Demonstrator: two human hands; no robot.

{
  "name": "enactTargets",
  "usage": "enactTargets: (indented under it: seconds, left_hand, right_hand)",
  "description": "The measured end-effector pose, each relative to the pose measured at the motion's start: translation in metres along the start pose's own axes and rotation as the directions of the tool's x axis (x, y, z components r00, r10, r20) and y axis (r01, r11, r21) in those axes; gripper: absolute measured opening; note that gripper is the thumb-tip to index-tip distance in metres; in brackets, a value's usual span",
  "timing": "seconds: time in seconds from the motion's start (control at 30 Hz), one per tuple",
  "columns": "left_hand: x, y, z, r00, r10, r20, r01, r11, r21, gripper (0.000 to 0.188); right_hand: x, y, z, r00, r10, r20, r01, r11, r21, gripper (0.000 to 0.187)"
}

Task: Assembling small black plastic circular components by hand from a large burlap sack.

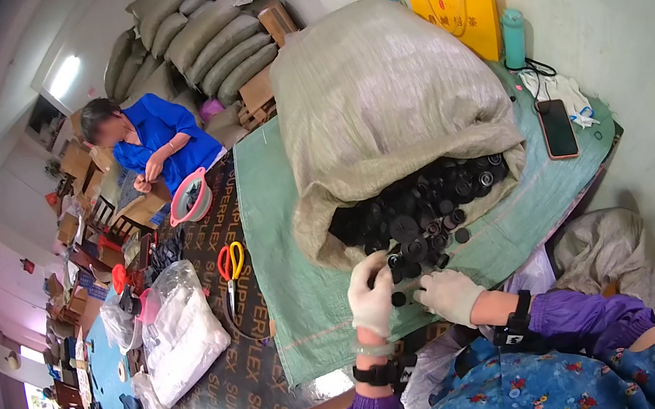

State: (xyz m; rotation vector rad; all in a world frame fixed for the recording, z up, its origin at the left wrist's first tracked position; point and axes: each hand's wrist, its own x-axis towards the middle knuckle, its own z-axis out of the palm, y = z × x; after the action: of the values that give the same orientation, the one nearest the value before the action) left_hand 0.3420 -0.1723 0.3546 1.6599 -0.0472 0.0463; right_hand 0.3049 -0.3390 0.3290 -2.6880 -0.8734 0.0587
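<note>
A big grey woven sack (371,100) lies on its side on the green cloth (277,213), its mouth open toward me with several black round caps (420,210) spilling out. My left hand (372,297), in a white glove, is curled over a few black caps at the sack's mouth. Just to its right my right hand (449,295), also gloved in white, pinches small black caps near the table's front edge. Both wrists wear dark bands, and purple sleeves cover my forearms.
Scissors (230,265) with red and yellow handles lie on the dark table left of the cloth, beside a clear bag of white pieces (184,335). A phone (557,129), a teal bottle (514,38) and a yellow bag (455,7) sit at the right. A person in blue (155,143) works at the far end.
</note>
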Motion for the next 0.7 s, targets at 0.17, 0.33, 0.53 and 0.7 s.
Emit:
enactTargets:
  seconds: [0.17, 0.33, 0.53, 0.7]
  left_hand:
    - [0.046, 0.009, 0.031, 0.878, 0.336, 0.342, -0.467, 0.442, 0.766, 0.036]
    - [0.065, 0.006, 0.052, 0.912, 0.056, 0.406, -0.409, 0.158, 0.899, 0.037]
    - [0.044, -0.005, 0.023, 0.930, 0.337, 0.150, -0.344, 0.648, 0.679, 0.020]
    - [-0.028, 0.008, 0.011, 0.955, -0.282, 0.088, 0.280, 0.959, 0.032, 0.015]
  right_hand:
    - [-0.021, 0.020, -0.002, 0.973, 0.231, -0.010, -0.229, 0.969, 0.096, 0.012]
    - [-0.037, 0.031, -0.016, 0.967, 0.250, -0.057, -0.247, 0.967, 0.055, 0.018]
    - [-0.044, 0.035, -0.011, 0.968, 0.229, -0.098, -0.221, 0.971, 0.089, 0.023]
    - [-0.046, 0.013, -0.024, 0.883, 0.252, -0.396, -0.064, 0.900, 0.430, 0.029]
